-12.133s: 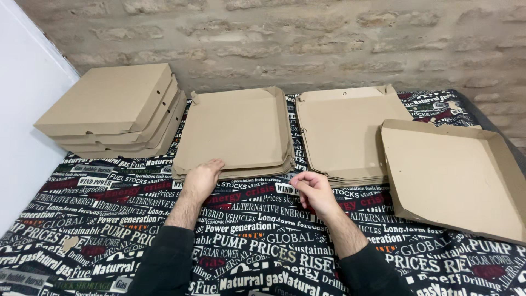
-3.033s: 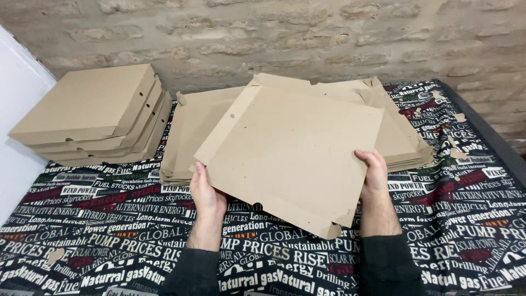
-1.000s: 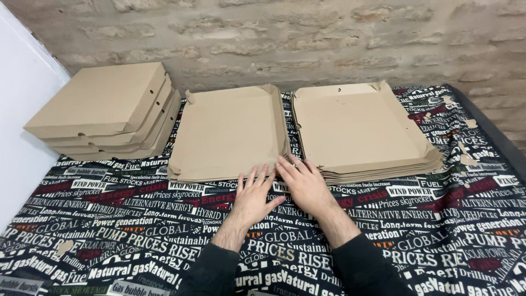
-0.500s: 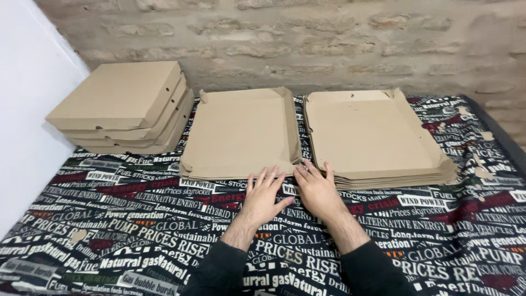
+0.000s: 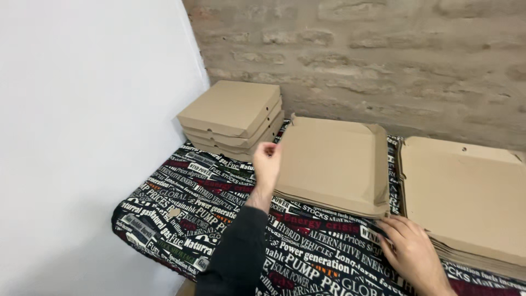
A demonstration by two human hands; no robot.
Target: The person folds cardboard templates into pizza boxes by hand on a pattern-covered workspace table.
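Both hands at the middle stack of flat cardboard trays.

The left hand (image 5: 267, 160) grips the left edge of the middle stack (image 5: 334, 161); the right hand (image 5: 411, 253), fingers spread and holding nothing, touches its near right corner. Three closed boxes (image 5: 233, 116) sit piled by the wall; two stacks, the middle one and another (image 5: 466, 197) beside it, remain unfolded on the printed tablecloth (image 5: 219, 211).

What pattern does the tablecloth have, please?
Black tablecloth covered in white, red and orange printed words; head view.

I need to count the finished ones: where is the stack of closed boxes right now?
The stack of closed boxes sits at the far left of the table, against the brick wall.
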